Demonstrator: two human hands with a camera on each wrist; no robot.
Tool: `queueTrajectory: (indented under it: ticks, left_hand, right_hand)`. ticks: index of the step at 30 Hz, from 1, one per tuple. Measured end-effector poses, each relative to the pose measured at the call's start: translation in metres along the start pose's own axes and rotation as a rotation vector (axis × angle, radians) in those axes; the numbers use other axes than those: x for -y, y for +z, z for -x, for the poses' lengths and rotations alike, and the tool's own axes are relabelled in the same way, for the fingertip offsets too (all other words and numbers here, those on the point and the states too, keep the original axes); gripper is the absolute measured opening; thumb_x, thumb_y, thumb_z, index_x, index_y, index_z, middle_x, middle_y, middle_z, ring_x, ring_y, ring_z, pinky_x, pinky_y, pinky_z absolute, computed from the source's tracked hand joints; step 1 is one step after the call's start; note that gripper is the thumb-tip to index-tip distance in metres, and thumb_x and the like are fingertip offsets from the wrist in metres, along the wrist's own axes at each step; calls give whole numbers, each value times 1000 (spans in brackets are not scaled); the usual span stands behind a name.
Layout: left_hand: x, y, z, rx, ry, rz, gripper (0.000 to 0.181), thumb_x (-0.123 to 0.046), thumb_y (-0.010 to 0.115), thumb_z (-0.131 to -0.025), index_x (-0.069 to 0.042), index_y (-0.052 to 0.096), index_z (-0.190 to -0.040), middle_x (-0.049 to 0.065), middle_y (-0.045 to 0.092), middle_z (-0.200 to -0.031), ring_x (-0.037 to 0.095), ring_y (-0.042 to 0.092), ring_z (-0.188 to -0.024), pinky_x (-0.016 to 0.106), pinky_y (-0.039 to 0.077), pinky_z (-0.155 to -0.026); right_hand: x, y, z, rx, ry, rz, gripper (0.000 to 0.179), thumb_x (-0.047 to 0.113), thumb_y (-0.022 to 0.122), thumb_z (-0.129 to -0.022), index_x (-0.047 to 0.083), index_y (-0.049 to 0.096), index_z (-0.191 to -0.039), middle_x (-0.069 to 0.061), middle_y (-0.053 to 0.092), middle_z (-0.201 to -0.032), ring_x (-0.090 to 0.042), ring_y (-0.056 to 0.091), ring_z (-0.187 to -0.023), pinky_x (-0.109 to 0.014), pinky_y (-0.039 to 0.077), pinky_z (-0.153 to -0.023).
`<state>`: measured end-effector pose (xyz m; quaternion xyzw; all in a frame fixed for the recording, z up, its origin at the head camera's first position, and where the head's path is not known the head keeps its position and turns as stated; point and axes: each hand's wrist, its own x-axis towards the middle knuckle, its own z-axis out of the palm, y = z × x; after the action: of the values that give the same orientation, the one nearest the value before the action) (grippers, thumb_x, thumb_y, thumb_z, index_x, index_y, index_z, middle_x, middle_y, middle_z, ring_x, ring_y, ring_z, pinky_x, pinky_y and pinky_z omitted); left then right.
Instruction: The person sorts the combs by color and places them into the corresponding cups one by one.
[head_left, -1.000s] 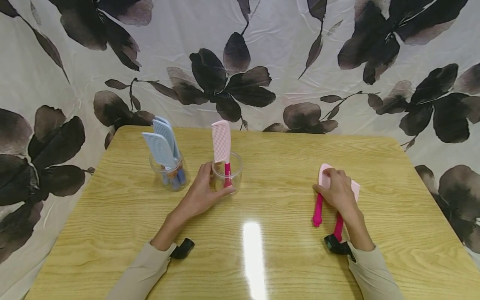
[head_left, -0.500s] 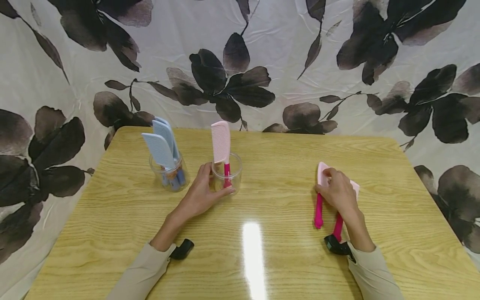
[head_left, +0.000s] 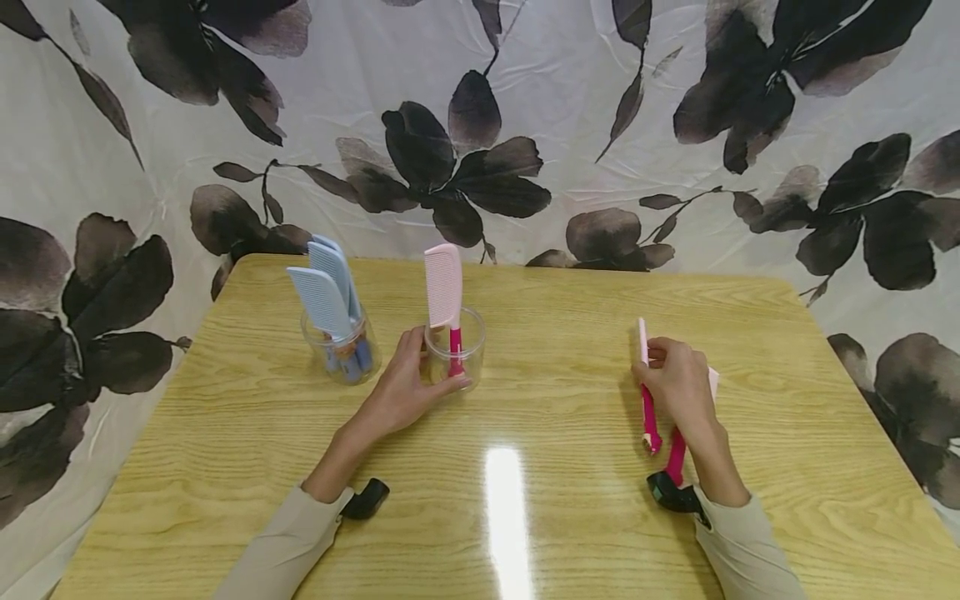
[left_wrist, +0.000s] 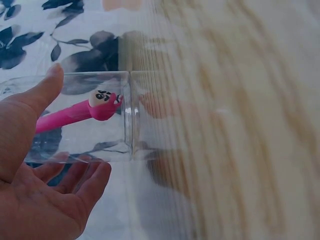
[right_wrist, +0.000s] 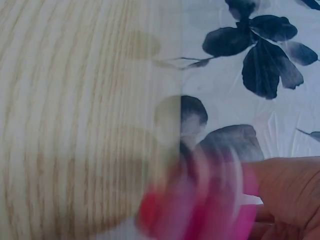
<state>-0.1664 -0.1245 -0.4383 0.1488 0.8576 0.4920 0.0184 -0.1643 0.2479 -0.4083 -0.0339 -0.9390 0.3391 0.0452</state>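
Note:
My left hand [head_left: 401, 390] grips a clear jar [head_left: 474, 333], thumb on the near side and fingers behind it. Inside stands a pink comb [head_left: 444, 287], teeth end up; its bright pink handle [left_wrist: 70, 117] with a small molded figure at the end shows through the wall in the left wrist view. On the right, my right hand [head_left: 678, 379] pinches a second pink comb [head_left: 648, 412], turned edge-on with its handle toward me. In the right wrist view that handle [right_wrist: 200, 210] is blurred. Partly hidden under the right hand, a third pink comb [head_left: 677, 454] lies on the table.
Left of the gripped jar stands another clear jar [head_left: 309, 333] holding several light blue combs [head_left: 324, 300]. The wooden table [head_left: 570, 500] has its far edge against a floral cloth [head_left: 585, 167]. A bright light reflection lies across the table's middle.
My right hand has lifted and turned the second comb from lying flat to edge-on, its handle end swinging rightward. The left hand and its jar have stayed in place.

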Motion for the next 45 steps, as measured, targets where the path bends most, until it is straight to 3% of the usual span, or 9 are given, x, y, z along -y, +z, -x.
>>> queueTrajectory:
  ticks: [5,12,14,17,20,26,36,42,45]
  left_hand:
    - [0,0,0,0,1,-12,86,-22,85,-87,4,33,-150,24,43,-138,36,47,-127,54,46,-106]
    - [-1,0,0,-1,4,-11,87,-23,86,-87,3,33,-151,25,42,-140,36,46,-128,54,46,-107]
    - [-1,0,0,-1,6,-6,87,-23,86,-87,3,32,-151,25,42,-141,36,46,-129,54,46,-107]
    - [-1,1,0,-3,8,-3,87,-22,86,-87,3,32,-151,25,42,-141,36,46,-129,54,46,-108]
    - [0,1,0,-3,7,-4,87,-22,85,-87,3,32,-151,26,42,-141,37,46,-129,55,46,-108]
    - [0,0,0,-3,10,-4,87,-22,86,-87,3,33,-151,25,41,-142,37,46,-130,55,46,-108]
    - [1,0,0,-5,10,-1,86,-20,86,-87,4,33,-150,26,41,-141,37,46,-129,55,46,-107]
    - [0,0,0,-4,6,-7,86,-21,86,-87,4,33,-150,25,42,-141,37,47,-128,55,46,-107]
    - [0,0,0,-5,6,-4,86,-20,86,-87,5,33,-150,25,42,-140,37,47,-127,54,46,-107]
  right_hand:
    - [2,-1,1,-29,-32,-60,38,0,71,-91,-18,62,-123,-34,70,-108,-46,72,-94,-43,63,-70]
    - [14,-2,0,-114,-68,-131,29,2,73,-92,-12,68,-116,-30,72,-103,-44,73,-89,-6,49,-61]
    - [19,-3,0,-135,-73,-134,28,4,74,-93,-11,68,-116,-28,73,-102,-43,73,-88,-8,51,-63]
    - [28,-3,0,-154,-81,-127,28,6,75,-93,-9,69,-116,-27,73,-103,-42,74,-88,-26,61,-70]
    - [36,-4,-2,-167,-93,-133,28,6,76,-92,-7,69,-115,-25,74,-103,-41,74,-88,-41,63,-74]
    - [51,-5,-4,-164,-109,-197,31,6,77,-92,-7,68,-118,-24,74,-105,-39,74,-90,-11,55,-72]
    - [72,-2,-9,-169,-128,-318,32,2,77,-91,-9,66,-118,-25,73,-107,-38,73,-90,-6,51,-72]
    - [84,0,-11,-190,-147,-403,31,-2,76,-90,-11,65,-117,-26,73,-106,4,66,-76,-10,54,-72]
    - [90,1,-11,-198,-159,-436,31,-2,76,-90,-10,65,-118,-25,73,-107,7,64,-75,-11,55,-72]
